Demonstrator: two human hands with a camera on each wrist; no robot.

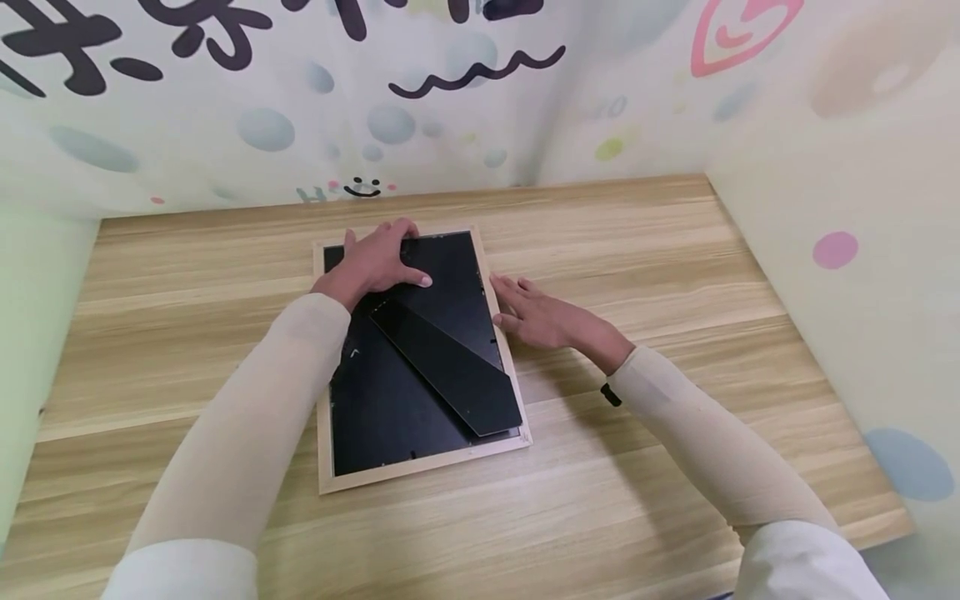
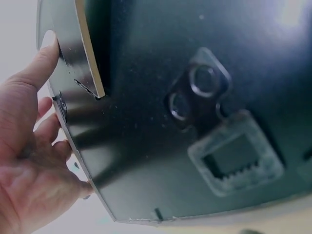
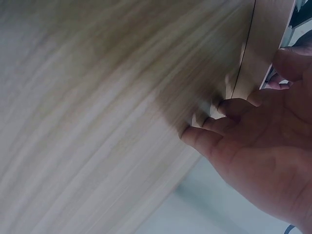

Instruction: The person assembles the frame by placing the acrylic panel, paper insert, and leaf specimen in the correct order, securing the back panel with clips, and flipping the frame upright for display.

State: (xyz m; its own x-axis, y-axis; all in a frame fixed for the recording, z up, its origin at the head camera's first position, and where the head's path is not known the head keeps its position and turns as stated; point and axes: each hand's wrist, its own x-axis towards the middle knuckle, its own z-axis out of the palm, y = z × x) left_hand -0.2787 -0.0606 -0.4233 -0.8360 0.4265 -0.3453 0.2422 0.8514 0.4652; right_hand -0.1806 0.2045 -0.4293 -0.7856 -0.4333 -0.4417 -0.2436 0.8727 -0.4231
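Note:
A photo frame (image 1: 326, 442) with a pale wood border lies face down on the wooden table, its black backing board (image 1: 397, 408) upward. A black stand leg (image 1: 450, 367) runs slantwise across the board. At the far end, my left hand (image 1: 375, 258) rests on the frame, thumb spread over the board and fingers at the far edge. The left wrist view shows a metal hanger (image 2: 236, 158) on the board. With extended fingers, my right hand (image 1: 543, 317) touches the frame's right side; in the right wrist view its fingertips are at the pale border (image 3: 261, 48).
The wood-grain table (image 1: 645, 250) extends around the frame on all sides. A white wall (image 1: 525, 125) with dots and black lettering stands behind it, and another wall (image 1: 862, 333) borders the right side. A small black tab (image 1: 611, 394) hangs from my right sleeve.

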